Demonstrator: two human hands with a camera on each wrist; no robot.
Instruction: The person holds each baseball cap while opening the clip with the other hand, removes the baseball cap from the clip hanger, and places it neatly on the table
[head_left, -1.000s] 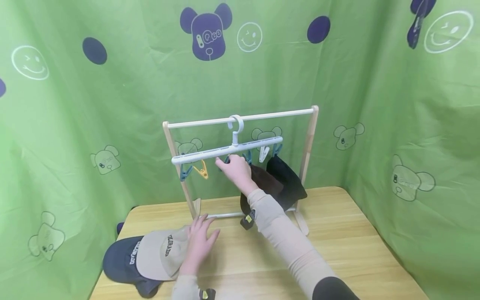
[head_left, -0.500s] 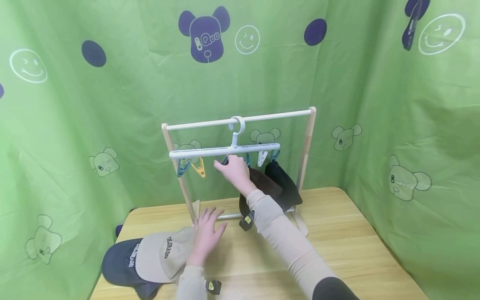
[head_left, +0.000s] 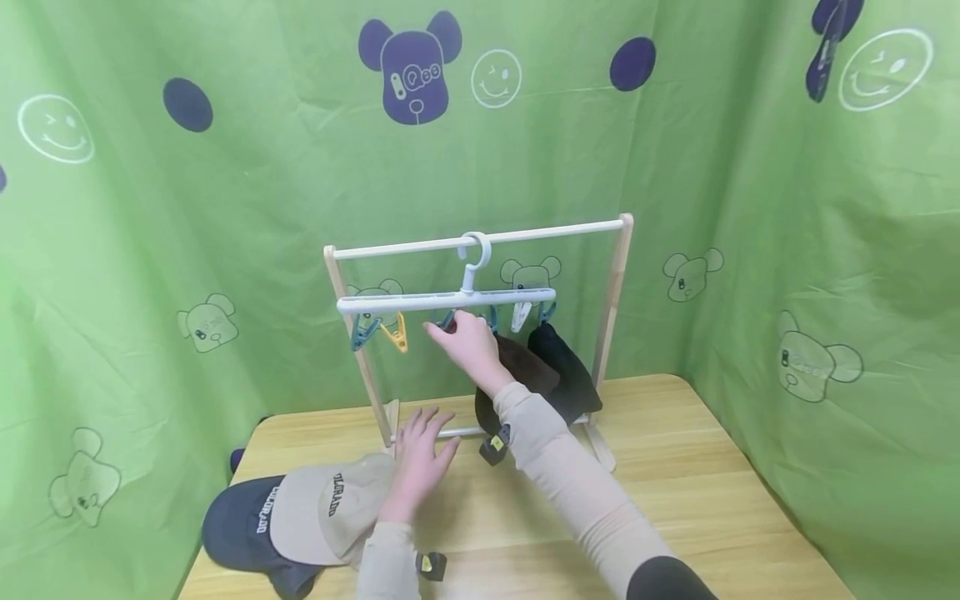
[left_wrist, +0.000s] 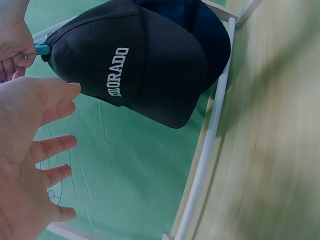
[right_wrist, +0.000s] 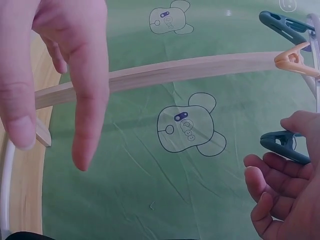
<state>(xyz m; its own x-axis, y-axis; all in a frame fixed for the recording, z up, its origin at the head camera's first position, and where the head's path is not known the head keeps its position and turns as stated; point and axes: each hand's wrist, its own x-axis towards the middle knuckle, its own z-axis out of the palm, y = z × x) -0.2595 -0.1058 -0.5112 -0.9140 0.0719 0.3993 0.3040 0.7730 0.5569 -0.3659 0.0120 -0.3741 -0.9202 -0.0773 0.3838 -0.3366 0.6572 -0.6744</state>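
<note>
My right hand (head_left: pixel 471 346) is raised under the bar of the white hanger (head_left: pixel 420 302). Thumb and fingers pinch a dark teal clip (right_wrist: pixel 281 143), seen in the right wrist view. Low on the left, my left hand (head_left: pixel 420 458) holds nothing; its fingers are spread beside a beige cap (head_left: pixel 307 517). A navy cap (head_left: pixel 236 521) lies partly under the beige one. Beyond the right hand, a dark brown cap (head_left: pixel 528 367) and a black cap (head_left: pixel 564 375) hang from clips. White COLORADO lettering shows on the nearer hanging cap in the left wrist view.
The hanger hooks over the top rail (head_left: pixel 555 231) of a wooden rack. A yellow clip (head_left: pixel 396 333) and another teal clip (head_left: pixel 363 333) hang at its left, a white clip (head_left: pixel 521 317) farther right. Green printed curtains (head_left: pixel 285 208) surround the wooden table (head_left: pixel 675 467).
My left hand has moved right and slightly up from the beige cap, its fingers spreading. The hanger bar has swung closer to level. The right hand stays nearly in place at the clip.
</note>
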